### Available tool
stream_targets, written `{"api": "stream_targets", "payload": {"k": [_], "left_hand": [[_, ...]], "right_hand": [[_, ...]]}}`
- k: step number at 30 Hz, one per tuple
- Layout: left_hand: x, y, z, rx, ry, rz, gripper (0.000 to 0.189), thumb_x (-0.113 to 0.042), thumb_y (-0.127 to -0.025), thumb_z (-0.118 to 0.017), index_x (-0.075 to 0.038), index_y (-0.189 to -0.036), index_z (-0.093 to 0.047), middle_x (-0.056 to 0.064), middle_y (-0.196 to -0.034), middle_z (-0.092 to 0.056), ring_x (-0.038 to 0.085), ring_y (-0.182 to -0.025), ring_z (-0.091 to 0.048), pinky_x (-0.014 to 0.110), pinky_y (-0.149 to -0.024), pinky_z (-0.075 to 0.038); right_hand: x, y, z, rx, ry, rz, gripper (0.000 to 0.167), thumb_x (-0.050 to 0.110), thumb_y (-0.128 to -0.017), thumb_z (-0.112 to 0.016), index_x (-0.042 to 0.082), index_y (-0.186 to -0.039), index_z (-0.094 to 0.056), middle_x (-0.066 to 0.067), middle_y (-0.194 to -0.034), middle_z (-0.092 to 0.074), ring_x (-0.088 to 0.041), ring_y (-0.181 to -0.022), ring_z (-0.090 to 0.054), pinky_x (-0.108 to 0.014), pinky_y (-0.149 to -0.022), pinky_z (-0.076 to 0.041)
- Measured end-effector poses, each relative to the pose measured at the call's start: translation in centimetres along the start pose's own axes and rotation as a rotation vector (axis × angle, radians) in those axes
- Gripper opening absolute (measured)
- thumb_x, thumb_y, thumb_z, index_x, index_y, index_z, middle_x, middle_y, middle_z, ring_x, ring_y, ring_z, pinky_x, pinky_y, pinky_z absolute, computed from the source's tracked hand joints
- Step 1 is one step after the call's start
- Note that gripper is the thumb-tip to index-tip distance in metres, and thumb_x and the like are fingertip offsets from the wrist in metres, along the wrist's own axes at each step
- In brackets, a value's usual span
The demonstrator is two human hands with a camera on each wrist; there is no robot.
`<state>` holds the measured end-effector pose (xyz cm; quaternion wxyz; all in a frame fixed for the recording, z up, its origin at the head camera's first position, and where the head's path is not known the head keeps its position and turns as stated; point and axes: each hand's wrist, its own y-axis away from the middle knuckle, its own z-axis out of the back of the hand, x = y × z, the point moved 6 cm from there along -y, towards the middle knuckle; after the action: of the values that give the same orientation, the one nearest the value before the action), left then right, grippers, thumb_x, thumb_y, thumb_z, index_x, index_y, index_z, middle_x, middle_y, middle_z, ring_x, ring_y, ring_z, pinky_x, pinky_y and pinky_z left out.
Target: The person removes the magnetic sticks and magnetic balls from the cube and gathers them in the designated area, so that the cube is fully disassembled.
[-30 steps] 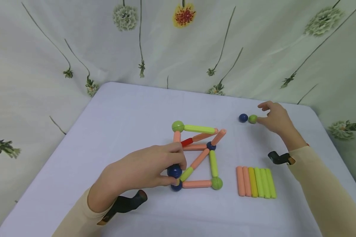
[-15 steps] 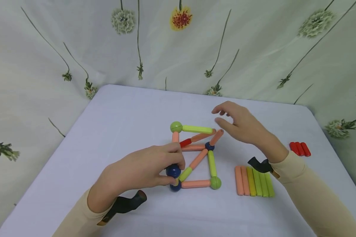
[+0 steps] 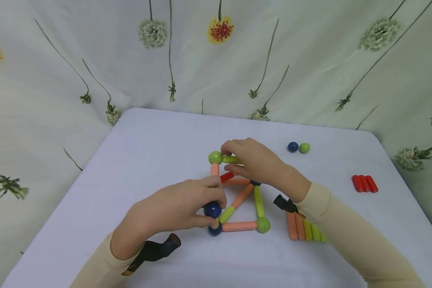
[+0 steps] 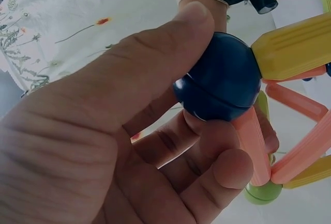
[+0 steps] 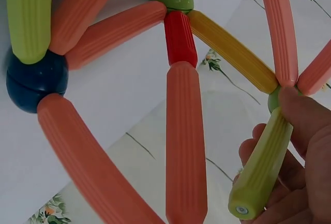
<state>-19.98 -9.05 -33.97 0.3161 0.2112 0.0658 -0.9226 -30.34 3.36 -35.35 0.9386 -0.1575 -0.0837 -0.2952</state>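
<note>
My left hand (image 3: 169,208) holds a dark blue ball (image 4: 225,81) of a structure of magnetic rods and balls, thumb on one side and fingers beneath. A yellow rod (image 4: 295,48) and a pink rod (image 4: 252,146) join that ball. At the far side of the structure my right hand (image 3: 261,162) pinches a light green rod (image 5: 261,167), whose other end juts free. This rod meets a green ball (image 3: 216,157) at the top. Lower down, a pink rod (image 3: 239,226) runs to another green ball (image 3: 263,225) on the table. My right hand hides part of the structure's far side.
A loose blue ball (image 3: 293,147) and a green ball (image 3: 304,148) lie at the back right. Several short red rods (image 3: 365,183) sit farther right. A row of pink, yellow and green rods (image 3: 300,227) lies partly under the right forearm.
My right hand has moved left from beside the loose balls to the structure and now pinches its light green rod. My left hand stays on the blue ball.
</note>
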Motion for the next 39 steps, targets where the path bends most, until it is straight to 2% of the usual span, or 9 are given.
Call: {"api": "stream_targets", "payload": {"k": [11,18,22,28,34,39], "left_hand": [[-0.1,-0.3,-0.1,-0.012,-0.017,-0.025,0.023,-0.023,-0.082,-0.08,-0.018,-0.098,-0.064,-0.008,-0.1,-0.049,0.002,-0.08,-0.052,0.019,-0.072,-0.047],[-0.1,-0.2,-0.1,0.01,-0.002,0.014,0.025,-0.025,-0.081,-0.081,-0.019,-0.099,-0.065,-0.008,-0.1,-0.05,0.003,-0.081,-0.053,0.019,-0.074,-0.049],[-0.1,-0.2,-0.2,0.012,0.009,0.026,0.024,-0.025,-0.081,-0.081,-0.02,-0.098,-0.065,-0.009,-0.1,-0.05,0.003,-0.081,-0.054,0.019,-0.073,-0.049],[-0.2,-0.2,-0.2,0.008,0.009,0.027,0.024,-0.025,-0.081,-0.081,-0.02,-0.098,-0.064,-0.009,-0.099,-0.049,0.003,-0.08,-0.053,0.02,-0.071,-0.048],[-0.2,-0.2,-0.2,0.005,0.003,0.036,0.023,-0.025,-0.082,-0.081,-0.019,-0.098,-0.065,-0.009,-0.099,-0.049,0.003,-0.08,-0.053,0.02,-0.071,-0.048],[-0.2,-0.2,-0.3,0.002,-0.005,0.037,0.023,-0.024,-0.082,-0.081,-0.019,-0.099,-0.065,-0.009,-0.099,-0.049,0.003,-0.079,-0.053,0.02,-0.07,-0.048]], "right_hand": [[-0.2,0.2,0.4,-0.022,-0.088,0.009,0.018,0.014,-0.091,-0.068,0.011,-0.106,-0.06,0.003,-0.095,-0.061,-0.012,-0.082,-0.055,-0.027,-0.076,-0.049],[-0.6,0.7,0.9,-0.064,-0.098,0.05,0.018,0.01,-0.091,-0.064,0.01,-0.109,-0.066,0.003,-0.098,-0.061,-0.009,-0.081,-0.055,-0.024,-0.071,-0.049],[-1.5,1.4,1.7,-0.092,-0.127,-0.036,0.022,0.009,-0.09,-0.061,0.012,-0.112,-0.066,0.003,-0.1,-0.06,-0.011,-0.081,-0.053,-0.027,-0.07,-0.048],[-3.2,3.7,3.8,-0.148,-0.17,-0.184,0.034,0.005,-0.088,-0.056,0.012,-0.12,-0.064,0.002,-0.106,-0.063,-0.016,-0.079,-0.051,-0.033,-0.068,-0.046],[-5.2,7.3,5.2,-0.181,-0.177,-0.309,0.034,0.008,-0.091,-0.064,0.014,-0.124,-0.063,0.003,-0.103,-0.062,-0.014,-0.082,-0.053,-0.033,-0.066,-0.049],[-6.7,10.7,5.4,-0.186,-0.154,-0.416,0.034,0.012,-0.092,-0.066,0.011,-0.126,-0.062,-0.001,-0.101,-0.062,-0.017,-0.086,-0.056,-0.037,-0.072,-0.051]]}}
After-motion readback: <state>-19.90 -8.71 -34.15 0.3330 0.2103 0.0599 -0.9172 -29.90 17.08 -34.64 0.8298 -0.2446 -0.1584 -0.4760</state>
